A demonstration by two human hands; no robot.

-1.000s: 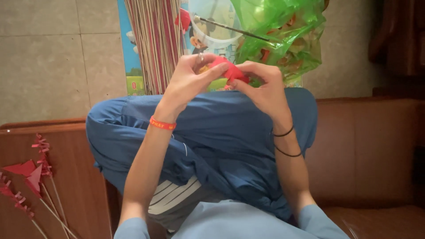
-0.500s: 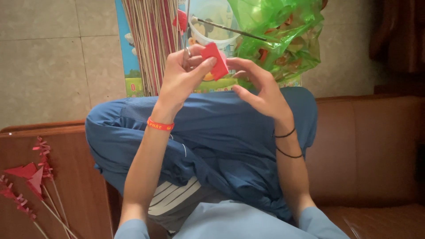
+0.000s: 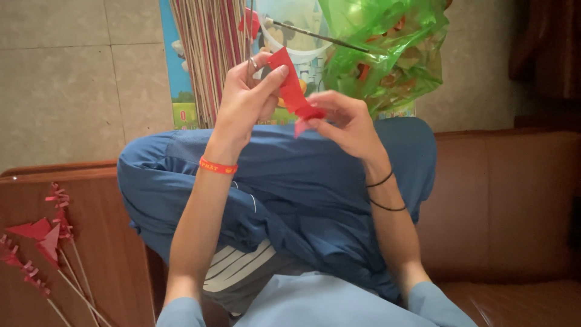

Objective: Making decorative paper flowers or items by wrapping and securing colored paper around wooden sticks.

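Red paper strip (image 3: 290, 91) sits between our two hands, above the blue trousers (image 3: 290, 181). Our left hand (image 3: 245, 103) pinches its upper end with thumb and fingers closed on it; our right hand (image 3: 345, 121) grips the folded lower end. Beyond the fingers hangs a green plastic bag (image 3: 387, 48); far left of them lie red paper flowers on sticks (image 3: 42, 236).

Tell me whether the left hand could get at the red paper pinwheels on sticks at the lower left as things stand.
Probably, but not right away: the left hand is raised, pinching the red paper piece with the right hand. The pinwheels lie on its own side with nothing between, yet it must first let go.
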